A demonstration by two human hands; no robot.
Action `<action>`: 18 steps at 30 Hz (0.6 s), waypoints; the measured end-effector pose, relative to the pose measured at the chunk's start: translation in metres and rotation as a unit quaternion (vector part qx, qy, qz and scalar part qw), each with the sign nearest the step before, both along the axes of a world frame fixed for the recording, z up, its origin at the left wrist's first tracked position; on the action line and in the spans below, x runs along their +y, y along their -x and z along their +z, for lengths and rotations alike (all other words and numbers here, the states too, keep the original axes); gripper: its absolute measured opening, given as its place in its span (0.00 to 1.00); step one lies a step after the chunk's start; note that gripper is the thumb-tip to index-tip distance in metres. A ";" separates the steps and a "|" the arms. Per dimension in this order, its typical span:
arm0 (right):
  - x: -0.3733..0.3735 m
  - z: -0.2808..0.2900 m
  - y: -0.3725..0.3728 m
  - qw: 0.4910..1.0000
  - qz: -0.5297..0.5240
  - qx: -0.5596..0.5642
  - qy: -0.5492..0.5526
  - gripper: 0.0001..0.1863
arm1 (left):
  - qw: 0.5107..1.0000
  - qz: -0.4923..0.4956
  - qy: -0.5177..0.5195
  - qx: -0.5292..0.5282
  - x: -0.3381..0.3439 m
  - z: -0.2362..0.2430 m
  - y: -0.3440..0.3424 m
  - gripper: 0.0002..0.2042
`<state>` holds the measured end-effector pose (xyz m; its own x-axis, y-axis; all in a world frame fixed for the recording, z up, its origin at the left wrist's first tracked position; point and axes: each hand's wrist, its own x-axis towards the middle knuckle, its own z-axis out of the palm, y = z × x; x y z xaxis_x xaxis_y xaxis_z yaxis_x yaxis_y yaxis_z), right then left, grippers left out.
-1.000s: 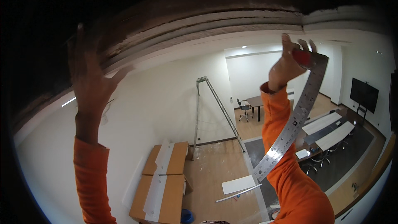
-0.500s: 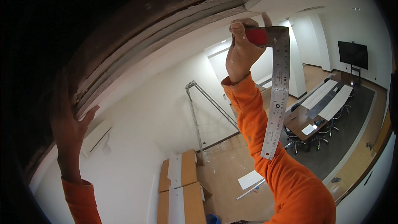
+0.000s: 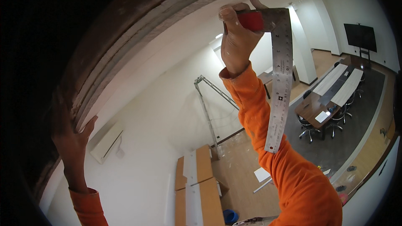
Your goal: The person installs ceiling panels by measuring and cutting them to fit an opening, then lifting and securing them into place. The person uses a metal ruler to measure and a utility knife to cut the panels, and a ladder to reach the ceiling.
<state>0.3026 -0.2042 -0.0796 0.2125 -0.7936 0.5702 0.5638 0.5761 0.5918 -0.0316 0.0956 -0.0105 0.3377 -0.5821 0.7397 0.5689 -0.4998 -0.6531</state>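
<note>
The steel try square (image 3: pixel 281 69) was held near the layered ceiling edge (image 3: pixel 138 37), its red-marked stock (image 3: pixel 251 21) grasped in the right hand (image 3: pixel 239 44), fingers closed. It was judged light and stiff, its smooth blade (image 3: pixel 277 113) likely slippery, best gripped by the stock. The left hand's (image 3: pixel 72 144) fingers were shadowed; their state could not be told.
</note>
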 end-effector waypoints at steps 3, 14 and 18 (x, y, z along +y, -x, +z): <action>0.000 0.003 -0.003 1.000 0.014 -0.004 0.015 0.34 | 1.000 -0.016 -0.009 0.011 -0.003 0.005 0.000 0.49; 0.000 0.006 -0.006 0.997 -0.064 0.040 -0.019 0.31 | 0.998 -0.027 -0.056 0.022 -0.021 0.006 0.003 0.47; 0.000 0.006 -0.011 0.998 -0.057 0.003 -0.022 0.32 | 0.998 -0.063 0.003 0.022 -0.030 0.000 0.003 0.46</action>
